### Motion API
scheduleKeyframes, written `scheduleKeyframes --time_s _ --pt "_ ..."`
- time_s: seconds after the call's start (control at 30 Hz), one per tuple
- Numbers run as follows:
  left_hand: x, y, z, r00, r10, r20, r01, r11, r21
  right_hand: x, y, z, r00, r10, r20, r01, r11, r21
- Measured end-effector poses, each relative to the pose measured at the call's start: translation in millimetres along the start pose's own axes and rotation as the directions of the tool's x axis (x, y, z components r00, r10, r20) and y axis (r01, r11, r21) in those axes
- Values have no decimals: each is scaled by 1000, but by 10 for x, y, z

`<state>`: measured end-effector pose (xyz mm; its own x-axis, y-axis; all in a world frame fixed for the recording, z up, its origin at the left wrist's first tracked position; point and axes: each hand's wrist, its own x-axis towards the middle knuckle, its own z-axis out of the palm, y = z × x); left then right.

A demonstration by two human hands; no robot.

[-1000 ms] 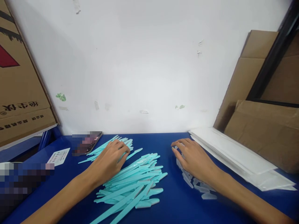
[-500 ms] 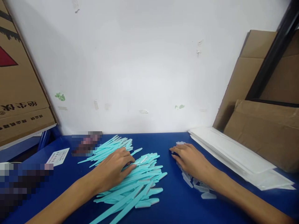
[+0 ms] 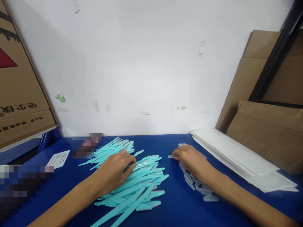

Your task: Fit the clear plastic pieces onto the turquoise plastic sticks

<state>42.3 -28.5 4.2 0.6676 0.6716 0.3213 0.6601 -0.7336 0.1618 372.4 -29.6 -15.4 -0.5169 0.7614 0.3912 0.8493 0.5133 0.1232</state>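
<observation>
Many teal eyebrow razors (image 3: 132,189) lie in a loose pile on the blue table. My left hand (image 3: 118,167) rests over this pile, thumb and fingers closed on an eyebrow razor whose blade end glints beside the fingertips; its handle is hidden under the hand. On the right, my right hand (image 3: 189,159) is above a scatter of translucent blade caps (image 3: 189,181). Its thumb and forefinger pinch one cap (image 3: 171,156), which sticks out to the left. My palm and wrist cover part of the cap heap.
Behind my left hand lies a second group of teal razors (image 3: 113,148). A printed card (image 3: 58,159) is at the left. White sheets or bags (image 3: 236,157) are stacked at the right, beside cardboard boxes (image 3: 267,135). A white wall (image 3: 146,69) borders the table's back.
My right fingers have closed on a cap, which now shows at their tips. My left thumb and fingers have drawn closer together over the razors.
</observation>
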Motion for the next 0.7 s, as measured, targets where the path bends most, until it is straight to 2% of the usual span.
scheduleKeyframes --time_s 0.27,0.4,0.6,0.7 --pt "9 37 -31 999 -34 43 31 997 69 42 -94 13 991 -133 4 131 972 -193" --pt "10 31 -17 999 -38 7 37 992 123 62 -117 27 983 -182 19 181 949 -259" --pt "24 33 -24 996 -6 -87 21 986 166 12 -168 -162 970 -244 2 240 952 -192" --pt "31 83 -38 993 14 -114 6 985 174 -1 -283 -265 945 -318 -72 311 946 -89"
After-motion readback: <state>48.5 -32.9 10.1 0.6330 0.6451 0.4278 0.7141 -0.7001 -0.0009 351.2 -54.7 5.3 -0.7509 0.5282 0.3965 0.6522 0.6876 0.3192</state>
